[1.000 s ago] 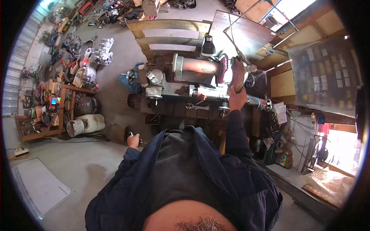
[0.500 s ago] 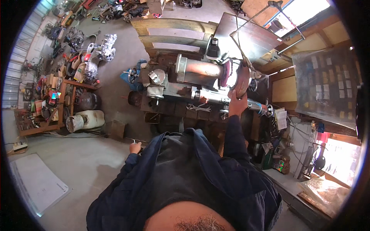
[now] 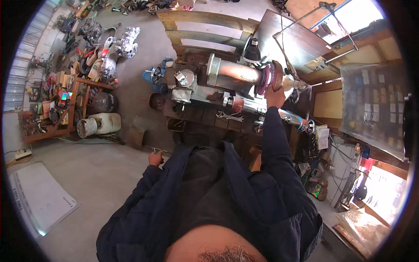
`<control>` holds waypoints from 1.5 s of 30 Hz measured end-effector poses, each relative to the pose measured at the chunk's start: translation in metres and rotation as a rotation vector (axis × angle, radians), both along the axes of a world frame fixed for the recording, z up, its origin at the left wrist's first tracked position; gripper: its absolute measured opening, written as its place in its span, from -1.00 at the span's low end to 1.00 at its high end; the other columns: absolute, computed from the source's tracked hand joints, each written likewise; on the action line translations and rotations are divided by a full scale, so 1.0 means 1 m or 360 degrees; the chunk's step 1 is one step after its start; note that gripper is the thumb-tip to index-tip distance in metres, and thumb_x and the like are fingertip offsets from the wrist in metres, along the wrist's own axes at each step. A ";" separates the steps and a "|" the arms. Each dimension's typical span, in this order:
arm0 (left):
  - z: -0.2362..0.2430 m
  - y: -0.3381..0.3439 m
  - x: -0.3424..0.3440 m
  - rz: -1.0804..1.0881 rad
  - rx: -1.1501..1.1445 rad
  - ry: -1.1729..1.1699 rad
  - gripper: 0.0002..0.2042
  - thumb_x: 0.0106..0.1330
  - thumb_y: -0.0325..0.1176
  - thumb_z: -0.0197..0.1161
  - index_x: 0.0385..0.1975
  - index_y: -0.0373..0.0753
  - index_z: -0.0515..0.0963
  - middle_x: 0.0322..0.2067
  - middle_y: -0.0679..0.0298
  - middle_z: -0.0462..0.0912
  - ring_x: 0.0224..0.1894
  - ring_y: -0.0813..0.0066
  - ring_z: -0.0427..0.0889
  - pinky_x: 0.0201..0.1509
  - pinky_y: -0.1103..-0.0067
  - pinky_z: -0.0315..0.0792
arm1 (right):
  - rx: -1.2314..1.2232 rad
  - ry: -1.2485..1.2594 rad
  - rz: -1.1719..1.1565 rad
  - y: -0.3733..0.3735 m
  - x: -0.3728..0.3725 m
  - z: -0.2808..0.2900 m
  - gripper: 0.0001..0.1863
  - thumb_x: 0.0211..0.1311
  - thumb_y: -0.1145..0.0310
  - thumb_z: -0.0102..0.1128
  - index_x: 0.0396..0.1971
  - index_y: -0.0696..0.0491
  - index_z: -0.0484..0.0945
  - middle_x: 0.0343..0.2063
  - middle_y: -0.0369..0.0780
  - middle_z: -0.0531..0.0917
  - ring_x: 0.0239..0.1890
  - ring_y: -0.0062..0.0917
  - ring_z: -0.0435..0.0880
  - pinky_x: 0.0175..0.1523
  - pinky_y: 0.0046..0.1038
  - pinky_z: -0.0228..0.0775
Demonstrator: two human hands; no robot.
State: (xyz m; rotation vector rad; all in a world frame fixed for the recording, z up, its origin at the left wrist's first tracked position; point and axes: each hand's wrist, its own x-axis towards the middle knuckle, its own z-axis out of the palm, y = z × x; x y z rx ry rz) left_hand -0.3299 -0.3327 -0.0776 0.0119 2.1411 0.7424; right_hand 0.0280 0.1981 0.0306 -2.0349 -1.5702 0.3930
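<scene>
A lathe-like machine (image 3: 218, 89) stands ahead of me, with a rusty cylinder (image 3: 235, 75) and a reddish round disc (image 3: 269, 76) at its right end. My right hand (image 3: 276, 91) reaches forward and rests against the lower edge of that disc, fingers around its rim. My left hand (image 3: 155, 158) hangs low at my side, closed on a small thin object that is too small to identify. A spanner (image 3: 229, 116) lies on the machine's bench in front of me.
A black lamp (image 3: 252, 51) on a thin arm hangs over the machine. Wooden pallets (image 3: 205, 30) lean behind it. A white canister (image 3: 99, 124), a gas cylinder (image 3: 101, 102) and a cluttered shelf (image 3: 52, 109) stand left. A white board (image 3: 37, 198) lies on the concrete floor.
My right hand has stayed at the disc while my view shifted slightly. My left hand has risen a little toward my side.
</scene>
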 end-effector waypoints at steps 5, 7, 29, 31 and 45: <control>-0.005 -0.019 0.009 0.0067 -0.0214 0.0020 -0.61 0.30 -0.10 0.20 -0.60 -0.30 0.41 -0.77 0.22 0.40 -0.75 0.39 0.40 -0.70 0.42 0.27 | -0.0060 -0.0216 0.0011 0.016 -0.009 0.002 -0.47 0.06 -0.04 0.29 -0.19 0.14 0.55 -0.29 0.01 0.68 -0.20 -0.05 0.68 -0.08 -0.12 0.49; -0.008 -0.029 0.012 -0.0193 -0.0105 0.0076 -0.62 0.38 -0.09 0.05 -0.62 -0.21 0.38 -0.74 0.30 0.36 -0.73 0.45 0.35 -0.64 0.39 0.23 | -0.0169 -0.0405 0.0076 0.026 -0.006 -0.009 -0.46 0.06 -0.06 0.28 -0.21 0.15 0.53 -0.29 0.00 0.68 -0.18 -0.07 0.67 -0.08 -0.15 0.50; 0.002 -0.040 0.024 -0.0764 -0.0120 0.0202 -0.68 0.36 -0.20 0.12 -0.24 -0.37 0.64 -0.32 -0.10 0.67 -0.21 -0.02 0.64 -0.13 0.31 0.45 | 0.0365 -0.0510 0.0501 0.072 0.008 -0.106 -0.52 0.09 -0.01 0.25 -0.29 0.17 0.59 -0.40 0.03 0.66 -0.27 -0.09 0.67 -0.14 -0.13 0.47; 0.023 -0.029 0.024 -0.0662 -0.0316 -0.0055 -0.74 0.32 -0.26 0.18 -0.21 -0.34 0.65 -0.34 -0.05 0.68 -0.24 0.11 0.66 -0.15 0.32 0.45 | 0.0300 -0.0498 0.0550 0.072 0.006 -0.114 -0.53 0.11 0.02 0.24 -0.26 0.18 0.58 -0.38 0.03 0.66 -0.26 -0.09 0.66 -0.12 -0.13 0.46; 0.056 0.171 0.062 -0.0880 0.0182 -0.0001 -0.73 0.18 -0.22 0.37 -0.30 -0.32 0.63 -0.41 0.17 0.68 -0.35 0.45 0.63 -0.19 0.50 0.46 | 0.0458 -0.0430 0.0159 -0.024 -0.010 -0.107 -0.60 0.25 0.20 0.16 -0.08 0.23 0.50 -0.29 -0.01 0.66 -0.15 -0.12 0.64 0.05 -0.17 0.43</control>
